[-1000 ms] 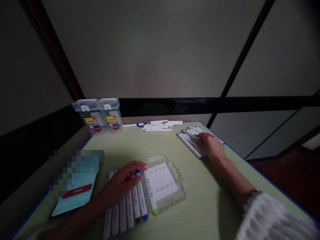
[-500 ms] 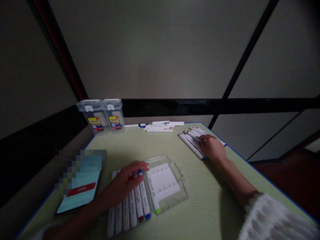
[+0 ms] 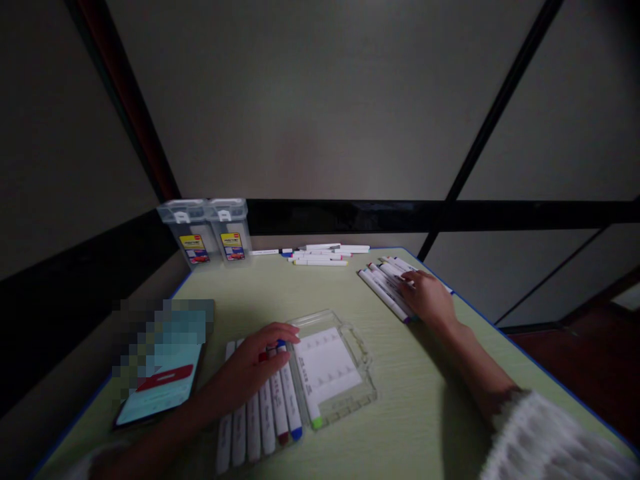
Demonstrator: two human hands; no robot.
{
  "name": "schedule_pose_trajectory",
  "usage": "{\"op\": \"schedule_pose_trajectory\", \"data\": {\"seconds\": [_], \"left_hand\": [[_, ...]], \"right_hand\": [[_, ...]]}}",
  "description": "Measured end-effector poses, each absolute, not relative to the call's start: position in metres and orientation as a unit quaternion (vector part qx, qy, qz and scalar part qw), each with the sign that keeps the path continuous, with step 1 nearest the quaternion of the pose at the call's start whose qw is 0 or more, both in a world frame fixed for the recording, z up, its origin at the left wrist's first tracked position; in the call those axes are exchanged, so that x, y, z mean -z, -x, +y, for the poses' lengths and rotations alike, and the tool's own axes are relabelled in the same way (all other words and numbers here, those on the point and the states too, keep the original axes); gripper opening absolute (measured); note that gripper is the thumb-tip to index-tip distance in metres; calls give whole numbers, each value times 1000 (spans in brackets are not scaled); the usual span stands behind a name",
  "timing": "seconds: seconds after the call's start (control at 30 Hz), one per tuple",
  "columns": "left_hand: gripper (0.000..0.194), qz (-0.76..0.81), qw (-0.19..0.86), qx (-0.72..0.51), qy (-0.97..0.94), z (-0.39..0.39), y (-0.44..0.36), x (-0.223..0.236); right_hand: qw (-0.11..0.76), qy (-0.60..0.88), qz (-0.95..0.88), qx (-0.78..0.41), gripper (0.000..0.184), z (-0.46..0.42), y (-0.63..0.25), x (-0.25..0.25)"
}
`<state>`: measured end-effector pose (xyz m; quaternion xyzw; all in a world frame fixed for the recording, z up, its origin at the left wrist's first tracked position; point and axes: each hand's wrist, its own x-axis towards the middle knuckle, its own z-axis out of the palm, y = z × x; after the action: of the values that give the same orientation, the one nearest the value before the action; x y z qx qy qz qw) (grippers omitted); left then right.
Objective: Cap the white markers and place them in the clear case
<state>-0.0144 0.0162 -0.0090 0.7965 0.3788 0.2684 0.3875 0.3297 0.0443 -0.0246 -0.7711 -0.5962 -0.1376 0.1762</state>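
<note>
My left hand (image 3: 253, 365) lies flat, fingers spread, on a row of white markers (image 3: 265, 417) with coloured caps, just left of a clear plastic tray (image 3: 350, 393) that has a white paper insert and one green-tipped marker along its left side. My right hand (image 3: 427, 297) rests on a second row of markers (image 3: 383, 287) near the table's right edge. Its fingers curl over the pens, and whether they grip one is unclear.
A pale green table (image 3: 410, 413) with a blue edge. Two clear lidded marker boxes (image 3: 207, 230) stand at the back left. Loose markers (image 3: 320, 255) lie at the back centre. A phone (image 3: 160, 390) lies at the left.
Both hands stay almost still on their marker rows. The view has shifted slightly, so everything sits a little further right and lower.
</note>
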Motion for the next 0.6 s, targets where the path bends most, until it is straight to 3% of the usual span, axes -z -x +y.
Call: {"op": "schedule_pose_trajectory", "data": {"seconds": [0.13, 0.43, 0.6], "left_hand": [[20, 380, 391, -264, -796, 14, 13, 5], [19, 380, 391, -273, -792, 17, 13, 7], [20, 384, 399, -271, -787, 15, 12, 5]], "right_hand": [[196, 764, -600, 137, 28, 43, -329, 23], [331, 671, -651, 129, 20, 53, -311, 19], [236, 644, -723, 86, 24, 85, -275, 11]]}}
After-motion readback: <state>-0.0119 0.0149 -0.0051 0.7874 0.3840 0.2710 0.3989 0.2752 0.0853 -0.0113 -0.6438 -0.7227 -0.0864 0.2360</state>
